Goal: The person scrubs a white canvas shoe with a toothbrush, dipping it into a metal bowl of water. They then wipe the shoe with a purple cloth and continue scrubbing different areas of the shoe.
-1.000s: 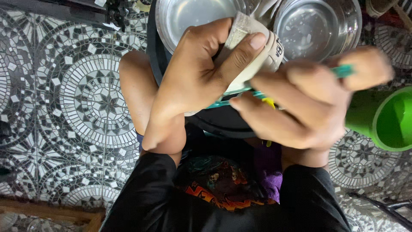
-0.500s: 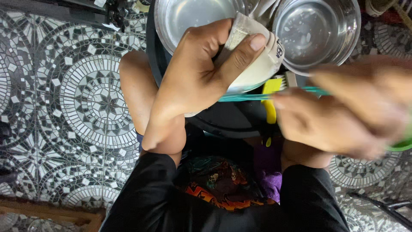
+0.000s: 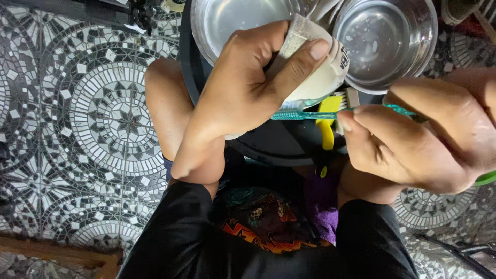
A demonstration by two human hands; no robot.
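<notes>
My left hand (image 3: 243, 98) grips a white shoe (image 3: 321, 77) over a black round tub (image 3: 268, 147). My right hand (image 3: 413, 139) holds a teal toothbrush (image 3: 305, 114) by its handle, the brush end lying against the underside of the shoe. A yellow brush (image 3: 326, 121) lies on the tub just beneath the toothbrush.
Two steel bowls stand at the top, one (image 3: 227, 20) behind my left hand and one (image 3: 385, 41) to the right. A green container (image 3: 485, 178) peeks out at the right edge. The floor is black and white mosaic tile (image 3: 93, 113). My knee (image 3: 168, 108) rises at left.
My right hand has drawn back to the right with the toothbrush, away from the shoe. The left hand and shoe stay in place.
</notes>
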